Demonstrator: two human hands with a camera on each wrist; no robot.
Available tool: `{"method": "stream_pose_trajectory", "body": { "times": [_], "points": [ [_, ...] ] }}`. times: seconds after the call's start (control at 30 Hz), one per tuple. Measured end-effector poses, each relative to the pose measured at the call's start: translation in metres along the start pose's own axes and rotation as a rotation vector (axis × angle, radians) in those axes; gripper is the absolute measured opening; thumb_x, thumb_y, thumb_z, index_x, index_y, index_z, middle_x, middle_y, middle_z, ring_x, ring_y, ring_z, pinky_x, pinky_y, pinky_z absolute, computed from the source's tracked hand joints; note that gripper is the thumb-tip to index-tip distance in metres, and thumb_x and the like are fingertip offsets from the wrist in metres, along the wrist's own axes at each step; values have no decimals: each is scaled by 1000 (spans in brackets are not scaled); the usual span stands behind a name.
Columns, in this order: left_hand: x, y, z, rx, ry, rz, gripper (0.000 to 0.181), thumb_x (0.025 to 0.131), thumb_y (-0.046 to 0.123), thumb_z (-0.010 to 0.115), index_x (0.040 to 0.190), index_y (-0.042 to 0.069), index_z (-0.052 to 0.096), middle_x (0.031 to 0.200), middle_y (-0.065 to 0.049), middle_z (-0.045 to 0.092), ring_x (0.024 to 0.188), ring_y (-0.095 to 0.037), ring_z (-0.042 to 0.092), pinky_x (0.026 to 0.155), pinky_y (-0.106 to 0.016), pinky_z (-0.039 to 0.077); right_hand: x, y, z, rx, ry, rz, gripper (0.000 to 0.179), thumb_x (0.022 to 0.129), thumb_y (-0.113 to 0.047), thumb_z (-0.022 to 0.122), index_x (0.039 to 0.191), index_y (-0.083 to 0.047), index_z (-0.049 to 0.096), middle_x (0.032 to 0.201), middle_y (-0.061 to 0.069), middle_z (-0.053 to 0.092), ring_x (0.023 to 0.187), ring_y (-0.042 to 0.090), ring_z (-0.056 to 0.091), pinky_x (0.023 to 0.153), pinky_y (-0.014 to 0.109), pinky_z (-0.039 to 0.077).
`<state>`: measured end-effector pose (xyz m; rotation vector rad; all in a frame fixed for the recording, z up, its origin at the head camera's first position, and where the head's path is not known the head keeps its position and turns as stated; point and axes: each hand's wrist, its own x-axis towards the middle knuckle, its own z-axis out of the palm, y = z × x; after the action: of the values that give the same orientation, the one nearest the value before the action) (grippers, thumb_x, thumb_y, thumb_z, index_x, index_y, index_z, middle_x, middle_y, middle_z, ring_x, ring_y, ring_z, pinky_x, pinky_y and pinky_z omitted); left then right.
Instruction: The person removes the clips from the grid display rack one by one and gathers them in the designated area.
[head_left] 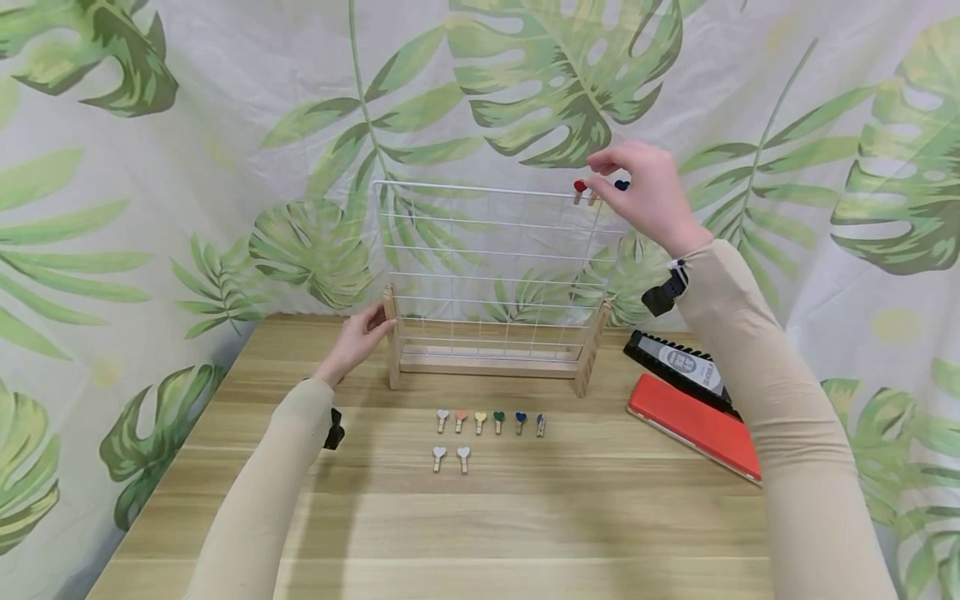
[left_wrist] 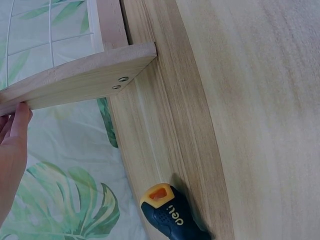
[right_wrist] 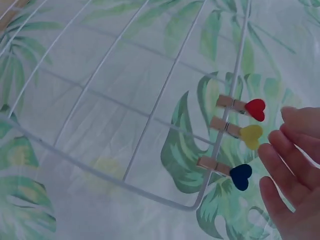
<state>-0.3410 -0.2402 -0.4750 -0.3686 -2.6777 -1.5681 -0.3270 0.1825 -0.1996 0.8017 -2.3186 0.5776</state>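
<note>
A white wire grid rack (head_left: 487, 190) stands upright in a wooden base (head_left: 487, 367) at the back of the table. My left hand (head_left: 360, 337) holds the left wooden upright (left_wrist: 75, 80); some of its fingers are hidden. At the rack's top right corner, my right hand (head_left: 645, 187) is just beside three heart clothespins, fingers apart and holding nothing. On the top wire are clipped a red one (right_wrist: 255, 109), a yellow one (right_wrist: 251, 136) and a navy one (right_wrist: 241, 177). In the head view my fingers hide most of the yellow one.
Several heart clothespins lie in a row, including a green one (head_left: 498, 418); two white ones, among them this clothespin (head_left: 438, 455), lie nearer. On the right are a red case (head_left: 690, 425) and a black slotted holder (head_left: 678, 362). A dark-and-yellow "deli" handle (left_wrist: 172, 215) shows below.
</note>
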Motion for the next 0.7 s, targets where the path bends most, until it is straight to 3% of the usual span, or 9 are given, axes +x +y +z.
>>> {"method": "stream_pose_trajectory", "body": {
  "times": [0.13, 0.27, 0.53, 0.57, 0.7],
  "points": [
    [0, 0, 0, 0, -1, 1, 63, 105, 29, 50, 154, -2, 28, 149, -28, 44, 140, -41, 43, 115, -52, 40, 6, 5, 3, -11, -81, -5, 21, 93, -10, 68, 110, 1, 73, 108, 18, 73, 102, 31, 65, 93, 45, 52],
    [-1, 0, 0, -2, 0, -3, 62, 105, 29, 51, 155, 0, 29, 150, -27, 44, 140, -39, 44, 115, -51, 41, 9, 9, 7, 6, -109, -14, 17, 92, -10, 71, 105, 0, 75, 102, 16, 74, 98, 29, 68, 83, 43, 53],
    [-3, 7, 0, -11, -2, -9, 61, 105, 26, 50, 154, -2, 28, 150, -28, 43, 141, -41, 43, 115, -52, 41, 10, 11, 11, -13, -79, -38, 16, 95, -4, 62, 100, -1, 77, 96, 16, 76, 90, 29, 70, 76, 37, 52],
    [-6, 12, -1, -13, -6, -9, 60, 105, 24, 50, 154, -3, 28, 150, -30, 43, 141, -42, 43, 115, -53, 41, 10, 10, 11, -16, -76, -40, 15, 95, -4, 62, 99, -1, 77, 96, 16, 76, 90, 29, 70, 75, 35, 51],
    [-5, 11, -1, -19, -7, -11, 59, 105, 22, 50, 154, -3, 28, 150, -30, 42, 141, -42, 42, 116, -53, 40, 10, 7, 11, -37, -63, -59, 14, 94, -3, 64, 96, -1, 77, 94, 15, 76, 87, 28, 70, 68, 25, 41]
  ]
}}
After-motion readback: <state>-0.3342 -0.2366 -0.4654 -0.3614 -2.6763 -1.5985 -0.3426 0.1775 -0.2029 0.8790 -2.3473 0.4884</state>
